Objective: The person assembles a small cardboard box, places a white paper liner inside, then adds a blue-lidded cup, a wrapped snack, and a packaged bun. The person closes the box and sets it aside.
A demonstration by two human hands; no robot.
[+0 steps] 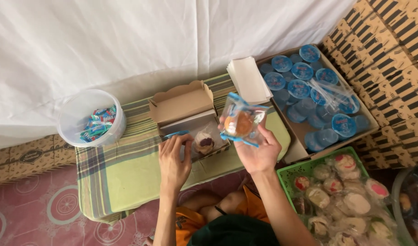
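Right hand: the right hand (259, 152) was raised above the bench (127, 168), its fingers (227, 123) pinching a clear-wrapped orange pastry (242, 123) with blue edging, held over the open snack box.
Left hand: the left hand (174, 159) rested at the near edge of the brown snack box (186, 114), fingers loosely curled together, touching a blue-lidded water cup (175, 135) lying in the box.
Box contents: a wrapped dark-topped cake (204, 142) sat inside, just beside the left hand.
Bench: covered with a green striped cloth.
Left side: a clear plastic tub (91, 117) held small wrapped candies.
Right side: a cardboard carton (316, 91) held sealed water cups; a stack of white papers (248, 81) leaned against it; a green basket (291, 175) held wrapped pastries.
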